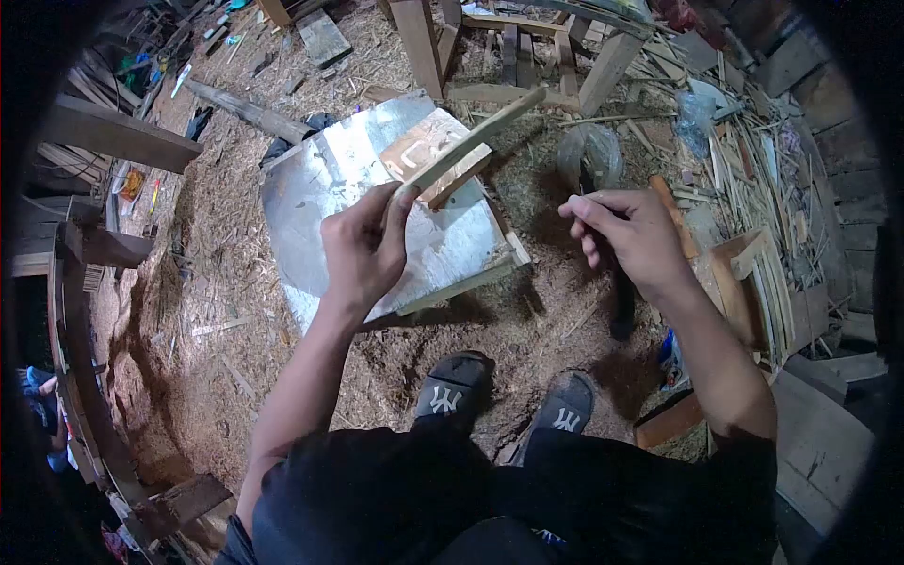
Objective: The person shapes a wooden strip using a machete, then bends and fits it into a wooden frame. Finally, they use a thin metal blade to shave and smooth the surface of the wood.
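Note:
My left hand (365,247) is closed around the near end of a thin wooden strip (476,139), which slants up and away to the right. Below the strip lies a wooden block (435,155) with pale markings, resting on a board covered with a shiny metal sheet (325,221). To the right of the board, my right hand (629,234) is raised with its thumb and index finger pinched together. A thin dark object (586,177) shows at those fingertips, too small to identify. A dark, long shape hangs or lies below that hand; what it is, I cannot tell.
Sawdust and wood scraps (217,282) cover the floor. A wooden frame (419,47) stands beyond the board. Thin sticks (744,179) are piled at the right, near a wooden box (753,282). Curved timber (75,348) stands at the left. Two sandaled feet (452,391) are below.

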{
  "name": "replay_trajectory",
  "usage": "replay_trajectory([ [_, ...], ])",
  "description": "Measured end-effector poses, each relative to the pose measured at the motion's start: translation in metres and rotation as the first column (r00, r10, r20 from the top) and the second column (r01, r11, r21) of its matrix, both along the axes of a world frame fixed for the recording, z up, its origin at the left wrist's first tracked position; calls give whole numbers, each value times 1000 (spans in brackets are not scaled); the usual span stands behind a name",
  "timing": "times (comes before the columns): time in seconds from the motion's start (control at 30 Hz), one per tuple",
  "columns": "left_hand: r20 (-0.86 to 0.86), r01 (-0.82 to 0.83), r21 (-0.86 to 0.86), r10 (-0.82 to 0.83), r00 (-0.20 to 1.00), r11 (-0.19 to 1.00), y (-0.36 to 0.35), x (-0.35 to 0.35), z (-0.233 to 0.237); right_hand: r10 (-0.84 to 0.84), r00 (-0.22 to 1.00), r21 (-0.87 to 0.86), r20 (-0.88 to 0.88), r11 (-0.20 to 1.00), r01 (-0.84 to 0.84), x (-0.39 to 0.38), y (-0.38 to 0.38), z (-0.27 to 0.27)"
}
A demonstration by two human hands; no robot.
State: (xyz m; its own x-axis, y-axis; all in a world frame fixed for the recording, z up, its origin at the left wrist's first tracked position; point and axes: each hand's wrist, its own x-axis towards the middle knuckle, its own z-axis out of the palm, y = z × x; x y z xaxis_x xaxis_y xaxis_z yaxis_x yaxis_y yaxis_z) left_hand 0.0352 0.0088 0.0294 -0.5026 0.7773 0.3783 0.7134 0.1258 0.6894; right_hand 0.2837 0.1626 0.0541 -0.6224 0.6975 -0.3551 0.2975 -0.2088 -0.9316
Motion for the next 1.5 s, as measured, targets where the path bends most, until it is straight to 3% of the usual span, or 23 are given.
replay_trajectory([
  [0.13,66,60,-149,-51,997,987,-8,-3,-14,-27,998,29,53,999,26,10,21,-53],
  [0.23,150,144,-70,-133,980,987,-13,-16,-32,-95,984,-35,149,994,101,15,25,-65],
  [0.3,212,173,-132,-143,967,976,-18,-26,-37,-88,985,-46,149,994,95,19,29,-76],
  [0.37,384,182,-160,-108,917,970,-17,-28,-40,-74,988,-19,138,997,77,23,35,-88],
  [0.4,387,185,-158,-111,915,970,-15,-26,-36,-77,987,-18,140,997,80,25,38,-96],
  [0.47,578,187,-206,-35,815,960,-12,-22,-22,-87,991,-32,98,995,91,28,44,-114],
  [0.5,578,190,-205,-38,815,960,-10,-25,-26,-90,991,-31,98,995,93,28,47,-120],
  [0.57,413,216,-125,-147,899,968,-9,-36,-38,-65,984,9,166,998,64,26,52,-131],
  [0.7,683,233,-133,-81,725,963,-10,-47,-37,-123,964,-20,236,991,131,25,72,-168],
  [0.77,675,239,-141,-83,733,961,-9,-47,-36,-168,922,112,348,984,137,24,87,-189],
  [0.8,668,247,-146,-89,739,958,-9,-47,-35,-188,947,116,259,980,163,28,101,-219],
  [0.97,602,246,-184,-89,794,952,-9,-49,-37,-190,952,11,239,981,192,20,109,-209],
  [1.03,600,235,-205,-67,797,950,-6,-48,-35,-269,932,-29,244,958,285,21,115,-215],
  [1.13,603,229,-140,-100,791,963,-3,-49,-34,-303,937,-4,170,951,309,24,118,-220],
  [1.5,644,102,-132,7,765,986,2,-51,-31,-356,916,-56,186,927,372,26,133,-229],
])
